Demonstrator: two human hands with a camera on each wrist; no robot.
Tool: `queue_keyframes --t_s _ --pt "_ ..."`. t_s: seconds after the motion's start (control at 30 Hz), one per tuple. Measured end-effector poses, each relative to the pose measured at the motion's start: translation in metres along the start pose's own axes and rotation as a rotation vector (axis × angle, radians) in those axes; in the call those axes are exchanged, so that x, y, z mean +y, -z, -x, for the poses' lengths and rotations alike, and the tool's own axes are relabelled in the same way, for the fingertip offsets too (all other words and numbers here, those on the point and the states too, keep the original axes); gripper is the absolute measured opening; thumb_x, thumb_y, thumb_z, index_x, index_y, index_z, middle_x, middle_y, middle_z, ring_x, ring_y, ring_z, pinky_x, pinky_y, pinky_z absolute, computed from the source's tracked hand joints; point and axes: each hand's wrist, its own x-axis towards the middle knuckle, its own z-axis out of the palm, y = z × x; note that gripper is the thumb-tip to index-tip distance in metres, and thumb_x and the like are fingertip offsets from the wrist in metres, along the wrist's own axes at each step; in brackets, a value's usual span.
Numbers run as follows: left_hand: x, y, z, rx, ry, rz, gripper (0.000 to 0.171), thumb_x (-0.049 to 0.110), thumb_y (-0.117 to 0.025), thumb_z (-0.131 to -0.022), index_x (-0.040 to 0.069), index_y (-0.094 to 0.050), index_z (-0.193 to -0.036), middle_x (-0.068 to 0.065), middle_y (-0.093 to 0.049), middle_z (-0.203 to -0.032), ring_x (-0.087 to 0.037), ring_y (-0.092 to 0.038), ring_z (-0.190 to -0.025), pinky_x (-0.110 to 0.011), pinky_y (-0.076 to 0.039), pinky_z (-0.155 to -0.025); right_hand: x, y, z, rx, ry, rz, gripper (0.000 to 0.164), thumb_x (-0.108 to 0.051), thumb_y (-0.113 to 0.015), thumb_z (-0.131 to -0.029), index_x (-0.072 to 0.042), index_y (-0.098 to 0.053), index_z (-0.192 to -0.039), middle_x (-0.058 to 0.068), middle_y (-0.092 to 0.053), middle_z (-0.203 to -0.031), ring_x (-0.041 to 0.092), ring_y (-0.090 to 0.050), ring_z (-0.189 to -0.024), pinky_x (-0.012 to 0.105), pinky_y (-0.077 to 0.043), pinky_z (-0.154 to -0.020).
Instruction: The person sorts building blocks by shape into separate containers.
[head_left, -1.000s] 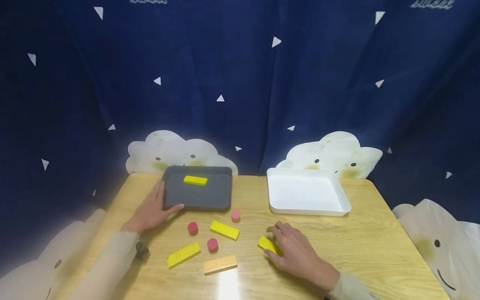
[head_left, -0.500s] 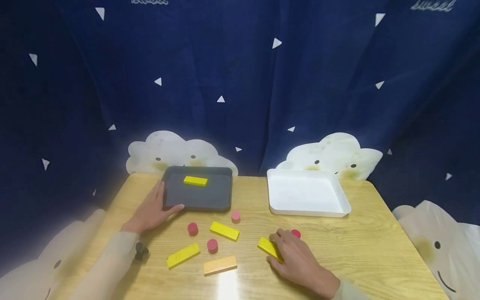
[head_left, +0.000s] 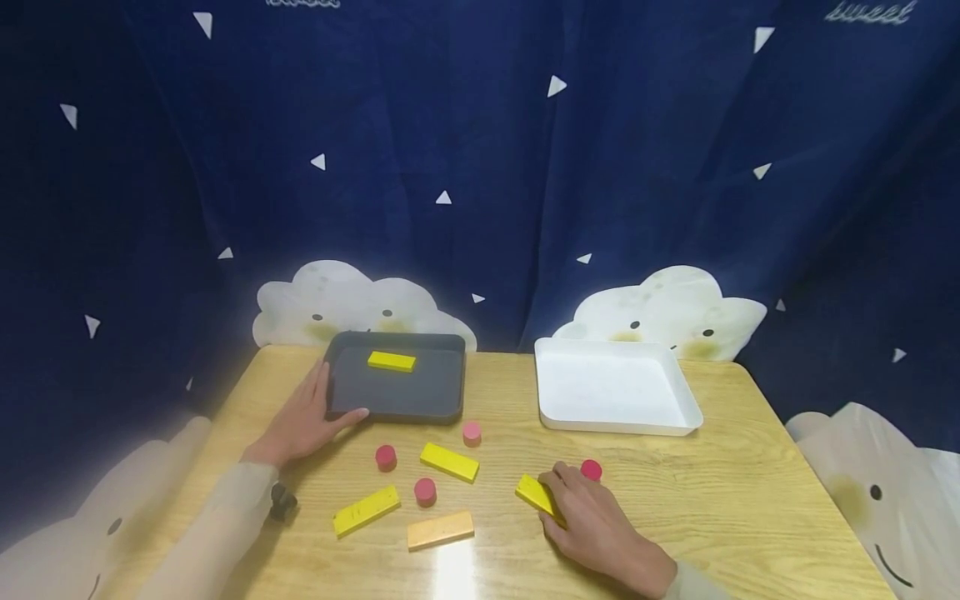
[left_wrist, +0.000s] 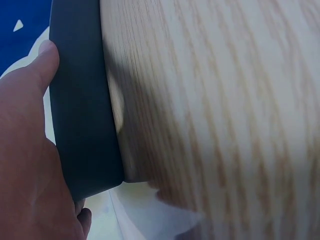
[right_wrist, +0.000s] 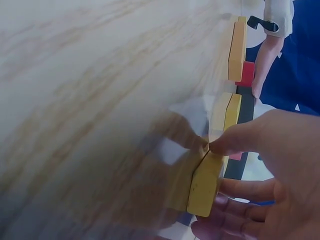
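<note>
**Drawn slightly nearer the person: right hand (head_left: 596,517), at a yellow rectangular block (head_left: 532,493)**

Brought into fuller view since a second ago, just beyond the right knuckles: a crimson cylinder (head_left: 591,470), almost covered before. Unmoved over the same span: left hand (head_left: 303,423), at the dark grey tray (head_left: 435,392).

Pinched between right thumb and fingers: the yellow rectangular block, low over the wooden table (head_left: 750,483), in front of the white tray (head_left: 611,387), with one end jutting out to the left. Impossible to tell whether fully resting on the wood.

On the left, fingers extended along the grey tray's left wall, with thumb spread well away from them at its front wall; partly hidden at the fingertips.

Inside the grey tray, near the back wall: a second yellow block (head_left: 392,361). Between the hands, on the table: a dark red cylinder (head_left: 386,457), a pale pink cylinder (head_left: 471,433) near the grey tray's right front corner, a middle yellow block (head_left: 450,462), a rose cylinder (head_left: 425,492), a left yellow block (head_left: 367,510) and an orange block (head_left: 441,530). Behind: a navy curtain (head_left: 495,167) with white triangles.
</note>
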Motion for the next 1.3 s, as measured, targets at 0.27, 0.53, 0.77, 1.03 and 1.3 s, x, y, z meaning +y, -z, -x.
queue_keyframes --t_s 0.27,0.53,0.77,1.03,1.3 --pt "0.002 0.002 0.001 -0.008 0.004 -0.001 0.126 0.073 -0.065 -0.095 -0.008 -0.002 -0.168 -0.03 -0.002 -0.177 -0.052 -0.013 -0.161 -0.067 -0.02 -0.128 -0.001 0.0 0.001 -0.015 -0.016 -0.029 0.038 -0.016 -0.082 -0.085 -0.005 -0.072 -0.119 -0.004 -0.056 -0.098 0.006 -0.046 -0.077 0.021 -0.044 -0.059" --pt "0.002 0.001 0.001 -0.004 -0.001 -0.004 0.126 0.073 -0.066 -0.095 -0.008 -0.003 -0.168 -0.03 -0.003 -0.176 -0.052 -0.014 -0.161 -0.067 -0.021 -0.129 -0.001 0.004 0.006 -0.022 -0.021 -0.048 0.038 -0.015 -0.082 -0.08 -0.007 -0.072 -0.116 -0.005 -0.056 -0.099 0.007 -0.047 -0.079 0.022 -0.046 -0.06" --pt "0.001 0.001 0.001 -0.006 0.0 -0.008 0.125 0.073 -0.065 -0.096 -0.009 -0.004 -0.168 -0.031 -0.003 -0.176 -0.052 -0.014 -0.161 -0.066 -0.021 -0.129 -0.001 0.007 0.01 -0.032 -0.033 -0.048 0.037 -0.016 -0.083 -0.08 -0.009 -0.072 -0.115 -0.007 -0.055 -0.098 0.006 -0.047 -0.079 0.022 -0.045 -0.06" --pt "0.003 0.003 0.001 -0.01 0.002 -0.007 0.125 0.072 -0.065 -0.096 -0.009 -0.004 -0.168 -0.031 -0.002 -0.176 -0.053 -0.014 -0.161 -0.067 -0.02 -0.129 -0.002 0.012 0.016 -0.054 -0.041 -0.051 0.036 -0.016 -0.082 -0.081 -0.011 -0.072 -0.115 -0.007 -0.054 -0.1 0.006 -0.045 -0.081 0.022 -0.045 -0.063" --pt "0.002 0.002 0.001 -0.008 0.0 -0.012 0.125 0.073 -0.064 -0.096 -0.009 -0.003 -0.168 -0.031 -0.002 -0.176 -0.052 -0.013 -0.161 -0.066 -0.02 -0.129 0.0 0.013 0.018 -0.058 -0.056 -0.03 0.038 -0.017 -0.085 -0.08 -0.014 -0.072 -0.116 -0.007 -0.056 -0.103 0.007 -0.049 -0.084 0.026 -0.051 -0.068"
